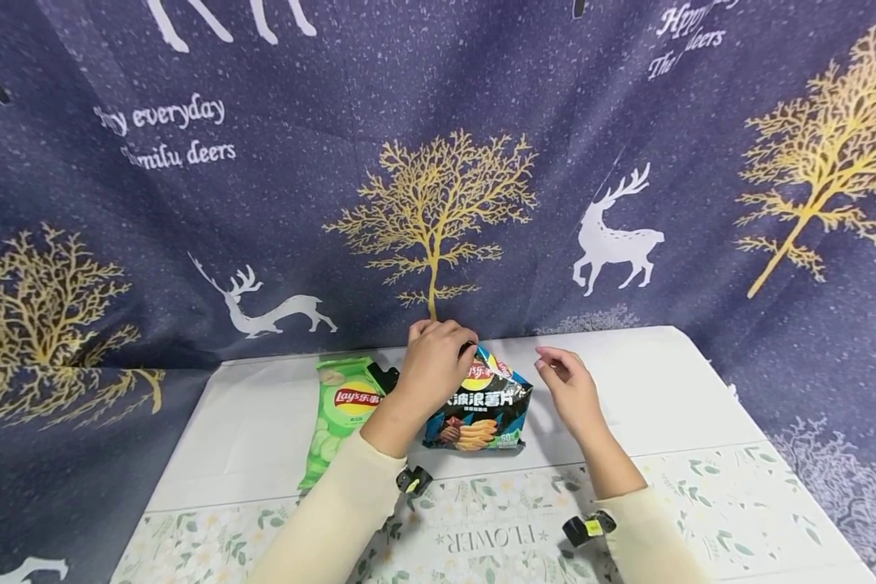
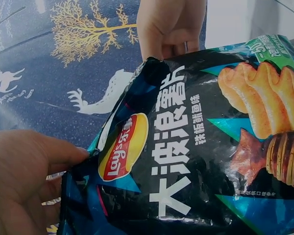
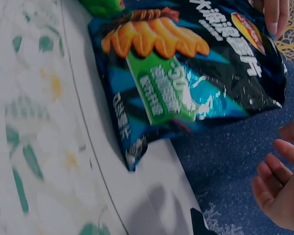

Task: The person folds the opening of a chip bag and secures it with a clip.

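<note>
A black and blue bag of Lay's potato chips (image 1: 482, 410) stands near the back of the table, its top edge folded over. My left hand (image 1: 438, 357) pinches the top left corner of this bag between thumb and fingers, as the left wrist view shows with the hand (image 2: 24, 176) at lower left. To the right of the bag, my right hand (image 1: 569, 389) is held apart from it, fingers loosely bent and nothing in them. A green bag of Lay's chips (image 1: 332, 446) lies flat to the left, partly hidden by my left forearm.
White table (image 1: 650, 389) with a floral cloth strip (image 1: 701, 495) along its front. Right behind the table hangs a dark blue curtain (image 1: 518, 268) printed with deer and golden trees. Wrist cameras sit on both sleeves.
</note>
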{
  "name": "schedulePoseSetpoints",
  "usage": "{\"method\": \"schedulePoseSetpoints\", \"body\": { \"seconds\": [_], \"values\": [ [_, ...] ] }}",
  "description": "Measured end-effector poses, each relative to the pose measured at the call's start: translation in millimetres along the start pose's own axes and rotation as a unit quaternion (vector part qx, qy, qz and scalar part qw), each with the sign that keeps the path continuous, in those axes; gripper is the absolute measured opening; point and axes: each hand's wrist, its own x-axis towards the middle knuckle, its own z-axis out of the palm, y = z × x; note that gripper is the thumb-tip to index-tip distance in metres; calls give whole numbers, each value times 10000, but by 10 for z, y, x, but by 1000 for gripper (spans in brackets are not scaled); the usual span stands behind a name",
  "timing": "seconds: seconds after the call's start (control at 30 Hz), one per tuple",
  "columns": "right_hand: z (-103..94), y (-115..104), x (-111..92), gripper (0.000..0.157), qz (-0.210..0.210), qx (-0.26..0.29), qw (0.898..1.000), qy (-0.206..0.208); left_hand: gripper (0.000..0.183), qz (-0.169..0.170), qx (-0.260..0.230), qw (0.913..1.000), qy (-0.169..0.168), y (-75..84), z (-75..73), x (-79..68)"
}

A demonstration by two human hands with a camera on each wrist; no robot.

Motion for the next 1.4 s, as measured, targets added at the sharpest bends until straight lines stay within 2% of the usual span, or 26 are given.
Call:
{"method": "schedulePoseSetpoints", "body": {
  "seconds": [0.37, 0.63, 0.8, 1.03, 1.4],
  "values": [
    [-126, 170, 89, 43, -128, -701, 9974, -36, 15, 72, -103, 9999, 74, -10, 4, -6],
    [-233, 306, 131, 43, -282, -1001, 9946, -50, 16, 27, -66, 10000, 30, -9, 28, -29],
    [-268, 343, 152, 47, -92, -1340, 9907, -209, 15, 13, -37, 10000, -20, -13, 42, -33],
    [-316, 356, 199, 56, 299, -1896, 9800, -522, 15, 102, -60, 9999, 102, -21, 41, -23],
    [-342, 485, 292, 62, 660, -2192, 9708, -714, 15, 142, -61, 9998, 118, -10, 17, -25]
  ]
}}
